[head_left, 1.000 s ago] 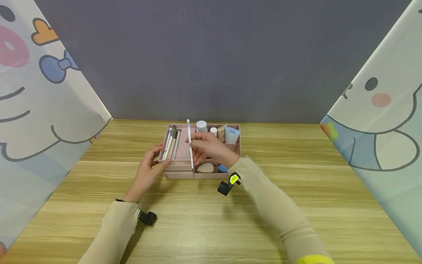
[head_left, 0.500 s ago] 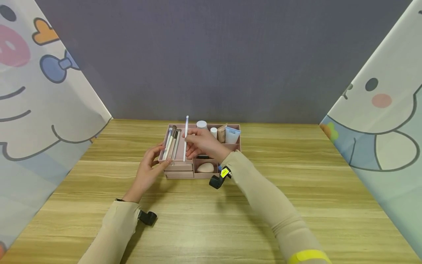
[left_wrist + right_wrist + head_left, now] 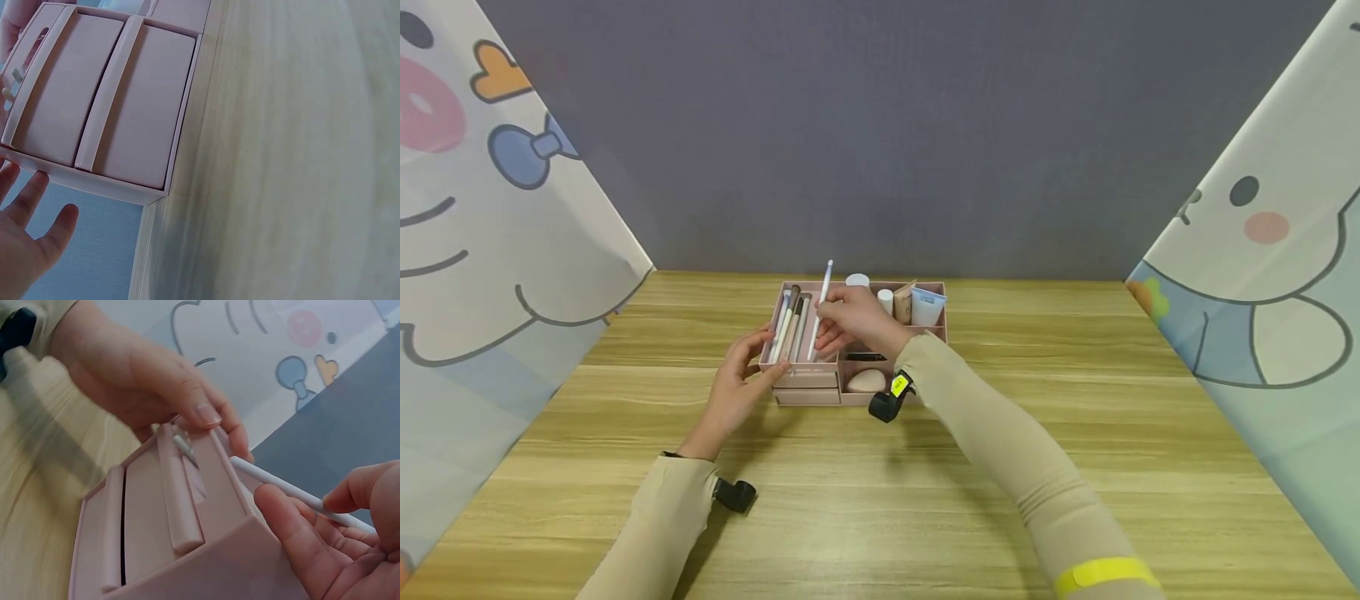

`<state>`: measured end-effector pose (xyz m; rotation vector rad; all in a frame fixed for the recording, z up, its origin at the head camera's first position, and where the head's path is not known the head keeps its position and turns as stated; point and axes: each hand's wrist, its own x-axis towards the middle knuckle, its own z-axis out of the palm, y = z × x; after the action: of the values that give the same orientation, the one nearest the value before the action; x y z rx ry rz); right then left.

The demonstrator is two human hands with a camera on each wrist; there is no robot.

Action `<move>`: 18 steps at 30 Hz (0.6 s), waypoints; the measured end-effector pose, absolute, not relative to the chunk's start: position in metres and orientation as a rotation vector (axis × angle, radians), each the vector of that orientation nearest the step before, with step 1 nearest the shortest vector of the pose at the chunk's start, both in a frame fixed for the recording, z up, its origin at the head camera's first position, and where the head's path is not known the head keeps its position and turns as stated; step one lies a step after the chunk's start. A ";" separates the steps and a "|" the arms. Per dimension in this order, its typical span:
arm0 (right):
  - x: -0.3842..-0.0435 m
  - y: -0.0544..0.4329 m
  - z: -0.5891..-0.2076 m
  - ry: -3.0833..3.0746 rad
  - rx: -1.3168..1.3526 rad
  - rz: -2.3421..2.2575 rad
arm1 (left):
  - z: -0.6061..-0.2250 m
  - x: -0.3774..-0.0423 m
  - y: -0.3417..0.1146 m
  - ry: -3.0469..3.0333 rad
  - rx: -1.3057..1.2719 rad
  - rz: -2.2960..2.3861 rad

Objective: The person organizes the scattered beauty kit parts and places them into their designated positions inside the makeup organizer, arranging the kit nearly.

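A pink makeup organizer (image 3: 808, 382) with two front drawers (image 3: 140, 94) stands on the table. My left hand (image 3: 741, 383) holds its front left corner, thumb at the front panel and fingers along the side. Between thumb and fingers, my right hand (image 3: 857, 318) pinches a slim white makeup brush (image 3: 822, 307). The brush slants over the left compartment, its lower end close inside the front rim; in the right wrist view that white brush (image 3: 281, 486) points at the organizer's top edge. Several brushes (image 3: 788, 325) lie along the compartment's left side.
Right-hand compartments hold a white-lidded jar (image 3: 857, 280), a small white-capped bottle (image 3: 886, 298), a beige tube (image 3: 903, 304), a light blue tube (image 3: 928, 308) and a beige makeup sponge (image 3: 867, 382). A grey panel (image 3: 880, 142) rises behind the wooden table (image 3: 1000, 467).
My right hand has moved left with the white brush, from the middle divider to over the left compartment, and the brush now tilts. My left hand has stayed in place.
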<state>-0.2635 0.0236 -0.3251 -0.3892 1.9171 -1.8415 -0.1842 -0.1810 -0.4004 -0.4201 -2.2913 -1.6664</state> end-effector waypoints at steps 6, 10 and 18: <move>-0.264 0.020 -0.320 2.007 -0.402 -1.715 | -0.400 -0.184 -0.182 -2.296 -0.415 -1.664; -0.262 0.018 -0.315 2.073 -0.408 -1.610 | -0.400 -0.183 -0.182 -2.301 -0.415 -1.663; -0.262 0.019 -0.309 2.107 -0.394 -1.516 | -0.400 -0.183 -0.181 -2.299 -0.429 -1.658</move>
<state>-0.2619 0.0189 -0.3092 -0.3935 2.1067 -1.5160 -0.1829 -0.1814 -0.3997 -0.4293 -2.2994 -1.6581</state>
